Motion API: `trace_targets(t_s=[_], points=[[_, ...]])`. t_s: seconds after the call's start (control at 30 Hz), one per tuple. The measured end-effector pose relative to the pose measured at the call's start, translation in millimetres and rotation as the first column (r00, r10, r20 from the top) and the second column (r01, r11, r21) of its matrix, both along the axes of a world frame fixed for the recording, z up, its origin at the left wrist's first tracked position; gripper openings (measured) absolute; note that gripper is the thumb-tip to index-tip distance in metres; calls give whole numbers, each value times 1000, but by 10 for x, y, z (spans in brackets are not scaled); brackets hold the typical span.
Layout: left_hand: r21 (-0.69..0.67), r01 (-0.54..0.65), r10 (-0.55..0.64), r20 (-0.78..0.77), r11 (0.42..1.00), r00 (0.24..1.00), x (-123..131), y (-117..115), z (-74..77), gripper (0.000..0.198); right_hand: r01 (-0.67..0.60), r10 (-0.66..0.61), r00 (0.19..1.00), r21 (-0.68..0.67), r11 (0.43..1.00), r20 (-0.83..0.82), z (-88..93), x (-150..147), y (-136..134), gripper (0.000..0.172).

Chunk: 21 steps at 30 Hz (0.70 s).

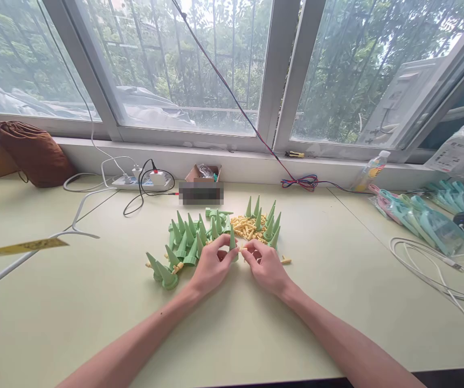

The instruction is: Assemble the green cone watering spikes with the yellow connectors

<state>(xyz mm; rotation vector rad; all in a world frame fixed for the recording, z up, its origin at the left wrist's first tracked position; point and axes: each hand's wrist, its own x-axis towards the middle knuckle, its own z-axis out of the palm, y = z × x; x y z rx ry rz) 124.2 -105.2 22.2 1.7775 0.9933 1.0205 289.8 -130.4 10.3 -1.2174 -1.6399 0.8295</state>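
My left hand [212, 262] is closed around a green cone [232, 238] that stands upright between its fingers. Just right of the cone, my right hand [267, 265] pinches a small yellow piece [243, 249], which meets the cone's side. Several green cones [189, 235] crowd together left of and behind my hands; a few at the front left [167, 277] have yellow pieces on them. Behind my right hand lies a pile of small yellow pieces [248, 227], with more green cones [270, 228] around it. One loose yellow piece [286, 261] rests beside my right hand.
The pale table [232, 345] runs to the window sill. At its back are a power strip [143, 182] with cables, a small cardboard box [193, 173] and a coiled red-blue cord [304, 182]. A brown bag [33, 153] sits left; bagged teal clips [426, 221] and a white cable [429, 275] lie right.
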Motion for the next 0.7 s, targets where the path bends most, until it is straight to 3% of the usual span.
trace_targets(t_s=[0.7], points=[[21, 13, -13, -24, 1000, 1000, -3, 4, -53, 17, 11, -13, 999, 43, 999, 38, -31, 31, 19, 23]])
